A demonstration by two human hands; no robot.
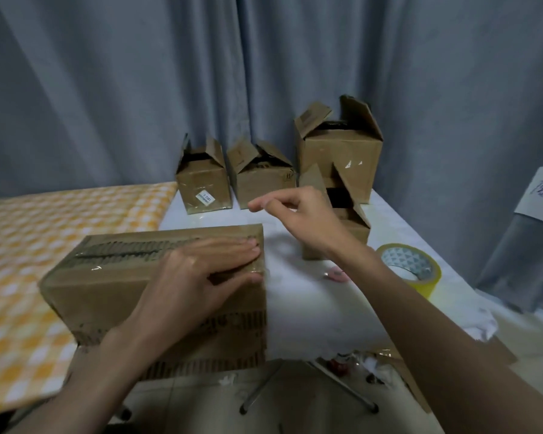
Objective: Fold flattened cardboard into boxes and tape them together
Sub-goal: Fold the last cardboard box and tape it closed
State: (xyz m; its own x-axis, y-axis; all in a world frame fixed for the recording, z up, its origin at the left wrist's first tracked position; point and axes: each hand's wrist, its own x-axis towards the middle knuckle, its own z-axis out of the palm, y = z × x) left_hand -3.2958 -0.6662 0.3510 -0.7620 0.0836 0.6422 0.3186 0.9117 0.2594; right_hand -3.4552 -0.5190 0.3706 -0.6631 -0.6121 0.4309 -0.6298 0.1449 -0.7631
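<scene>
Cardboard box (157,277) lies on its side at the near edge of the counter (311,308), clear tape already glossy along its top seam. Landmark for everything below: this box.

Left hand (198,277) flat on the box top, fingers straight and together, pressing toward the box's right end where the tape runs to the edge. Right hand (298,214) raised beyond the box's right end, holding nothing that shows; thumb and forefinger look nearly pinched, other fingers loosely curled. Possibly a thin tape tail between them, but too fine to tell.

Tape roll (411,267), yellowish, stands to the right of the box, well apart, partly hidden by the right forearm. Small open box (336,220) sits beyond the box's right end, behind the right hand. Three more folded boxes (254,177) stand farther back against the grey curtain (107,89), flaps up. Yellow checked cloth (44,245) lies left of the box.

Judgement: step in hand is smoothing the seam tape down. Best done by keeping the palm flat and sweeping along the seam toward the right end, then wrapping the tail over the edge onto the end face. Press firmly over the corrugated, torn-looking patches, where tape likely grips poorly. Steady the box with the free hand so it doesn't slide.
</scene>
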